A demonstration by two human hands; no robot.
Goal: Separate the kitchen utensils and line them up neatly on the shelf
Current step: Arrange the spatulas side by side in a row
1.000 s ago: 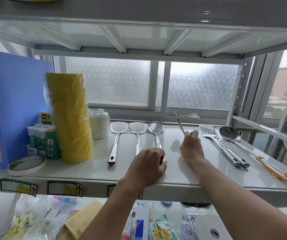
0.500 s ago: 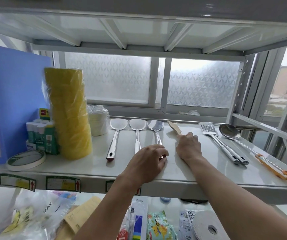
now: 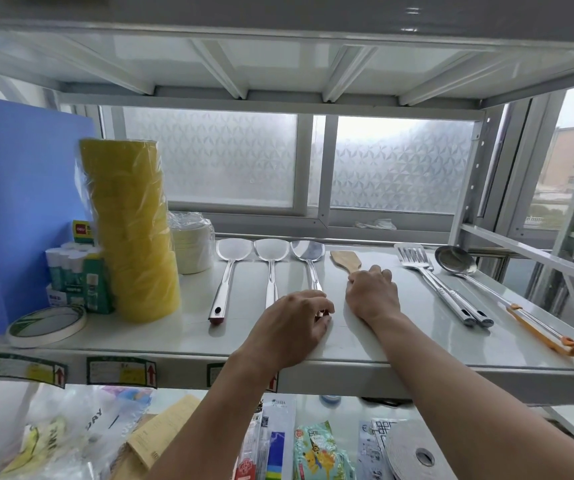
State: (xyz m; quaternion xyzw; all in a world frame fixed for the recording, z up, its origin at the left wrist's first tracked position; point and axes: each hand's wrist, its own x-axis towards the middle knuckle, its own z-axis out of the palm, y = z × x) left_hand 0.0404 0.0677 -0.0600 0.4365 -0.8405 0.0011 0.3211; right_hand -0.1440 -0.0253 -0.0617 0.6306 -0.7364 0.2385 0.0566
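Note:
Three steel spatulas lie side by side on the white shelf (image 3: 399, 344), blades toward the window: the left one (image 3: 227, 271), the middle one (image 3: 270, 268) and the right one (image 3: 309, 263). My left hand (image 3: 296, 327) covers the handle end of the right one, fingers curled on it. A wooden spatula (image 3: 345, 260) lies flat just right of them. My right hand (image 3: 372, 296) rests on its handle, hiding it. Further right lie two slotted steel turners (image 3: 434, 282) and a steel ladle with an orange handle (image 3: 486, 285).
Left of the utensils stand a wrapped stack of yellow tape rolls (image 3: 129, 230), a pack of white tape (image 3: 192, 244), glue sticks (image 3: 74, 275), a loose tape roll (image 3: 46, 323) and a blue binder (image 3: 18, 202). The lower shelf holds bags, packets and a foam tape roll (image 3: 420, 455).
My right hand has brought the wooden spatula down from tilted in the air to flat on the shelf beside the third steel spatula. My left hand has stayed on that spatula's handle.

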